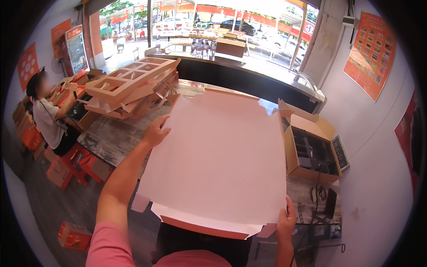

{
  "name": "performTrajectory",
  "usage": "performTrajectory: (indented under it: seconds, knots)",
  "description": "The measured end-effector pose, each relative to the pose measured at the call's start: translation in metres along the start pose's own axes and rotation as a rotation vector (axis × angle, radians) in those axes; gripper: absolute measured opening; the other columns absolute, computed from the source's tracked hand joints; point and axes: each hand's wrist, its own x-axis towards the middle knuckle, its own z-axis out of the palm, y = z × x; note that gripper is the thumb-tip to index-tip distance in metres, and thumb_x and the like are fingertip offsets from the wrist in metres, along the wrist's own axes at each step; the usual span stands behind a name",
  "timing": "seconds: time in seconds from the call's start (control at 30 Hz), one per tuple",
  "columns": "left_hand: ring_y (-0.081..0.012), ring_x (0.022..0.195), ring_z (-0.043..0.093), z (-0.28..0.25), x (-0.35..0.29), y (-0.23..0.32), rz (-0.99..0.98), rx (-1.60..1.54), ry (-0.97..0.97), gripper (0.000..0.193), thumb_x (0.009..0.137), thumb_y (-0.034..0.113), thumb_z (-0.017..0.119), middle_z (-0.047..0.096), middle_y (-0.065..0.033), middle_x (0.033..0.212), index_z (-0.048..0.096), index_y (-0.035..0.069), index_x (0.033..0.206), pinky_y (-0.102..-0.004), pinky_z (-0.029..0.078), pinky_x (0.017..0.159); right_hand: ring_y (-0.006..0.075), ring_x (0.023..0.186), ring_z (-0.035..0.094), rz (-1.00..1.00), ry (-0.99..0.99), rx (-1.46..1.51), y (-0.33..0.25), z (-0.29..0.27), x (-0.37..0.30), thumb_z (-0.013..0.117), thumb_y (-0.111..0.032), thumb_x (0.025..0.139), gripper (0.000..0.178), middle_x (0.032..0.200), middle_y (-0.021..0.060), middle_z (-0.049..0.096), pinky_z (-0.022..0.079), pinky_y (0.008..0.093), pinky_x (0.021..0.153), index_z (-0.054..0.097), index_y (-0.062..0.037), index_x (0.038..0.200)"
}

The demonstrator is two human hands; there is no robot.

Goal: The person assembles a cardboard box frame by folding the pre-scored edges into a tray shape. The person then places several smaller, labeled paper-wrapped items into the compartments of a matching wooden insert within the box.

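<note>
A large flat cardboard box blank (218, 155) spreads in front of me, its pale inner face up. Flaps and notches run along its near and far edges, and the near flap is folded with an orange-brown side showing. At the blank's upper left edge, my left hand (156, 131) grips with the thumb near the rim and the other fingers partly hidden. Lower down on the opposite side, my right hand (287, 216) holds the right edge near the corner. The blank covers much of the wooden table (111, 135), and its near end reaches over the table's front edge.
Folded cardboard box frames with square openings (131, 80) are stacked at the far left. An open carton (313, 149) with dark contents stands right, near cables (318, 193). A seated person (49, 111) works at left. Bottles (203, 48) stand on the far counter.
</note>
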Motion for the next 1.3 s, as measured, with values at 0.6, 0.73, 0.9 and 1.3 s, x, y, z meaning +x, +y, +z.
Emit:
performTrajectory:
  seconds: [0.6, 0.73, 0.9, 1.3]
  knots:
    - [-0.0189, 0.106, 0.064, -0.023, -0.109, 0.029, -0.375, -0.299, -0.163, 0.064, 0.095, 0.014, 0.071, 0.066, -0.0123, 0.119, 0.047, 0.001, 0.153, -0.0347, 0.052, 0.092, 0.0420, 0.137, 0.049, -0.208, -0.089, -0.547, -0.033, 0.013, -0.006, 0.070, -0.008, 0.089, 0.062, 0.147, 0.0266, 0.049, 0.038, 0.0464, 0.117, 0.051, 0.0086, 0.145]
    - [-0.0147, 0.101, 0.061, -0.027, -0.124, 0.025, -0.389, -0.352, -0.272, 0.050, 0.096, 0.011, 0.068, 0.066, -0.0067, 0.110, 0.056, -0.001, 0.143, -0.0323, 0.052, 0.089, 0.0430, 0.140, 0.046, -0.233, -0.103, -0.548, -0.036, 0.019, -0.007, 0.071, -0.008, 0.088, 0.063, 0.149, 0.0274, 0.046, 0.037, 0.0473, 0.119, 0.049, 0.0097, 0.144]
    - [-0.0152, 0.098, 0.064, -0.017, -0.086, 0.044, -0.254, -0.333, -0.209, 0.044, 0.095, 0.008, 0.068, 0.069, -0.0083, 0.111, 0.060, -0.001, 0.138, -0.0328, 0.053, 0.088, 0.0431, 0.139, 0.047, -0.284, -0.090, -0.566, -0.027, 0.021, 0.011, 0.070, -0.007, 0.087, 0.062, 0.149, 0.0269, 0.048, 0.038, 0.0474, 0.119, 0.050, 0.0098, 0.143]
    - [-0.0311, 0.107, 0.073, 0.024, 0.015, -0.005, -0.069, 0.260, -0.066, 0.052, 0.092, 0.024, 0.076, 0.074, -0.0181, 0.122, 0.063, 0.006, 0.138, -0.0394, 0.055, 0.092, 0.0423, 0.134, 0.053, -0.421, -0.131, -0.717, 0.015, 0.053, 0.105, 0.076, -0.014, 0.083, 0.063, 0.147, 0.0240, 0.053, 0.044, 0.0479, 0.113, 0.057, 0.0080, 0.138]
